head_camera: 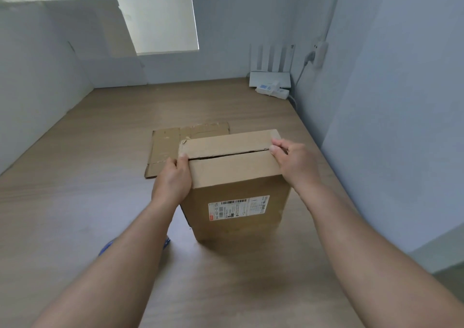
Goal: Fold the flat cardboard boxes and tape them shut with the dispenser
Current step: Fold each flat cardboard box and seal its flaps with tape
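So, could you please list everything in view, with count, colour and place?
cardboard box: one, brown, upright mid-table, top flaps closed, seam untaped
label: one, white, box's near face
flat cardboard: one, brown, lying behind the box
blue object: one, partly hidden under left forearm
router: one, white, far right corner
power strip: one, white, in front of router
wall plug: one, white, right wall
white panels: several, far left wall
table: one, wood-toned
left hand: grips box's left top edge
right hand: grips box's right top edge
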`<state>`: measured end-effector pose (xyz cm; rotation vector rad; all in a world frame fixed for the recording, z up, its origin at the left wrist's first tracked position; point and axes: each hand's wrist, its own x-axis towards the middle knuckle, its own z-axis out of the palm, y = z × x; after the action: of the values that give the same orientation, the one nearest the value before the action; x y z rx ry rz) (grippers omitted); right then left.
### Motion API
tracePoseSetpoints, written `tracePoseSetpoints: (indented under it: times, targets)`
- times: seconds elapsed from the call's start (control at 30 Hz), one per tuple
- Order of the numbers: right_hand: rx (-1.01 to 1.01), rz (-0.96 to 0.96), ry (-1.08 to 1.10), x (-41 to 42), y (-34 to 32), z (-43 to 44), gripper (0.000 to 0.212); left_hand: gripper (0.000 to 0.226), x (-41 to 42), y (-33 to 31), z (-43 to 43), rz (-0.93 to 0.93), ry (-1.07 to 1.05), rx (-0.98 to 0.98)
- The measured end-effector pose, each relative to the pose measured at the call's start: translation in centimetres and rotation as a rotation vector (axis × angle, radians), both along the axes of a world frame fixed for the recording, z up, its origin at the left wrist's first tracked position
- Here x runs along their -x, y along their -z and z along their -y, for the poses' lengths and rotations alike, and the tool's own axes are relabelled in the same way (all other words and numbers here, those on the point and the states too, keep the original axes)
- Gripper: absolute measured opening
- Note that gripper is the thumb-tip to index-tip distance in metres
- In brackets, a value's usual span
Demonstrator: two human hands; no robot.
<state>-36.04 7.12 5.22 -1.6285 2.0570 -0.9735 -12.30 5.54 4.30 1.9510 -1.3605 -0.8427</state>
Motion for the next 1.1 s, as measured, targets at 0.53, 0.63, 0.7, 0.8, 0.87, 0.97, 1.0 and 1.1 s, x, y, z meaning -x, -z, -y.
tracePoseSetpoints:
  times: [0.53, 0.63, 0.7, 0.8, 0.87, 0.97, 1.0, 1.1]
  targets:
    - [0.014, 0.038, -0.037, -0.2, -0.4, -3.8, 0.034, 0.042, -0.9, -0.2, -3.5, 0.137, 0.054, -0.038]
    - [-0.018, -0.032, -0.028, -1.0, -0.7, -4.2, 0.032, 0.052, -2.1, -0.5, -3.7, 0.206, 0.061, -0.053]
    - [-0.007, -0.047, -0.02, -1.8, -0.1, -4.9, 0.032, 0.051, -3.0, 0.0, -4.5, 0.189, 0.035, -0.049]
    - [0.045, 0.028, 0.005, -2.5, 0.7, -6.4, 0.031, 0.041, -3.4, 0.9, -5.7, 0.098, -0.003, -0.011]
    - [0.066, 0.035, 0.002, -2.4, 0.9, -6.5, 0.031, 0.041, -3.3, 1.0, -5.8, 0.064, -0.006, 0.016]
    - [0.07, -0.001, -0.007, -2.3, 0.9, -6.3, 0.031, 0.05, -3.8, 1.0, -5.5, -0.057, 0.007, 0.026]
    - [0.071, -0.013, -0.009, -2.4, 0.9, -6.2, 0.031, 0.055, -4.3, 1.1, -5.5, -0.122, 0.002, 0.04]
    - [0.071, -0.044, -0.017, -2.4, 1.0, -6.1, 0.031, 0.051, -6.3, 1.3, -6.0, -0.221, -0.065, 0.178]
